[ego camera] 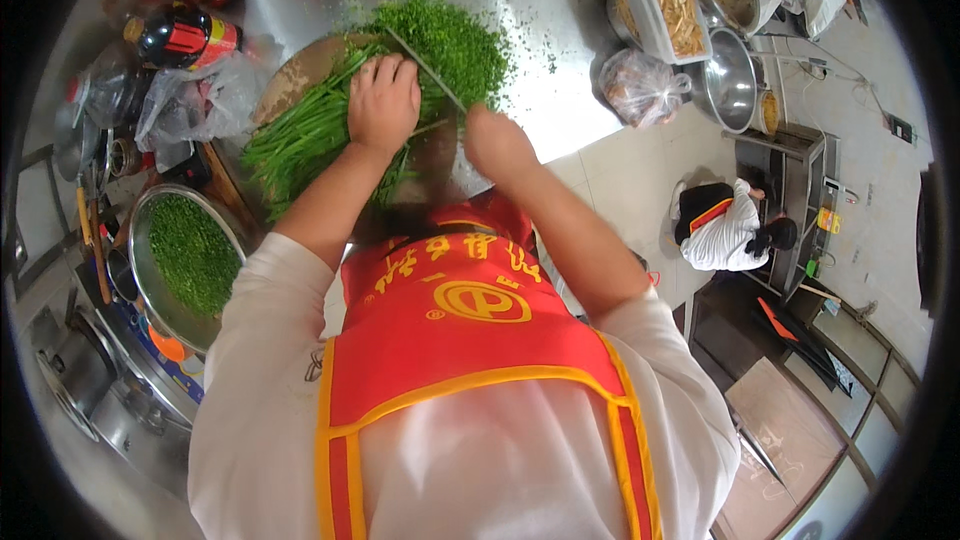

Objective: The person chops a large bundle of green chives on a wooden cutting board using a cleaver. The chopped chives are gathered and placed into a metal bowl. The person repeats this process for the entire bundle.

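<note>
My left hand presses on a bunch of long green chives or scallions lying across a round wooden chopping board. In my right hand is the handle of a knife, whose blade shows as a thin edge just right of my left fingers. Finely chopped greens are heaped beyond the blade, partly on the board and partly on the steel counter. The knife's handle is hidden in my fist.
A steel bowl of chopped greens stands at left. Sauce bottles and a plastic bag lie upper left. A tub of pale strips, a tied bag and a steel bowl are right. Another person crouches or bends farther off.
</note>
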`<state>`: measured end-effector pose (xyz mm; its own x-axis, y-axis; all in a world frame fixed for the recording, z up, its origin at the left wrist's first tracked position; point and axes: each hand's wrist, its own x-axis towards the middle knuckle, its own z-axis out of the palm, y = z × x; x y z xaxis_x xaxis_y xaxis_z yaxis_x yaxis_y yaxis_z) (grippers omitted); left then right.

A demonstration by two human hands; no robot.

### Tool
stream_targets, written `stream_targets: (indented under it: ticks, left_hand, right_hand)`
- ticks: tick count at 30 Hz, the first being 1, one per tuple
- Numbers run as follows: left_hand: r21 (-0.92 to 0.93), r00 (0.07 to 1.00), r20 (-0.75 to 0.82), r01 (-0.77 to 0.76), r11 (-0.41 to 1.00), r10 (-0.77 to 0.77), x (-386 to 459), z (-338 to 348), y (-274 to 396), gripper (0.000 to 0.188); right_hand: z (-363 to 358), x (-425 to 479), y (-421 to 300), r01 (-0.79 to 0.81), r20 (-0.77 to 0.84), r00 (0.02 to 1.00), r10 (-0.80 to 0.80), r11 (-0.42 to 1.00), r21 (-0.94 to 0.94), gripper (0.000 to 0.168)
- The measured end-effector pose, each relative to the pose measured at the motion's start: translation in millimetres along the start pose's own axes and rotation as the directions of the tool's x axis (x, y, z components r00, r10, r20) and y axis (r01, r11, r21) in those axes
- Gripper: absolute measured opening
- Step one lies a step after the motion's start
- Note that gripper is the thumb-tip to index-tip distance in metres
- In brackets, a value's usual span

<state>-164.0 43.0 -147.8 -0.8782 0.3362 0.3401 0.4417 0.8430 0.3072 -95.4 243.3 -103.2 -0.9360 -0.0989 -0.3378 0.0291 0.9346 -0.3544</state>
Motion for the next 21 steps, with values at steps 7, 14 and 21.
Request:
stream_targets:
  ticks: [7, 14, 21]
  left_hand:
    - [0.037, 0.999, -0.027, 0.038, 0.999, -0.037, -4.0, 4.3, -5.2, 0.017]
    - [-0.039, 0.998, -0.040, 0.056, 0.998, -0.058, -0.4, 3.9, -12.9, 0.017]
    - [-0.075, 0.998, -0.065, 0.019, 0.997, -0.024, 0.6, 2.5, -10.3, 0.017]
  right_hand:
    - [-46.5, -35.8, -22.5, 0.004, 0.074, 0.997, -0.002, 1.000, -0.023, 0.017]
    - [-71.2, -9.8, -30.7, 0.012, 0.072, 0.997, -0.014, 1.000, 0.016, 0.015]
    - [-30.5, 21.0, -20.5, 0.024, 0.073, 0.997, -0.025, 1.000, 0.017, 0.023]
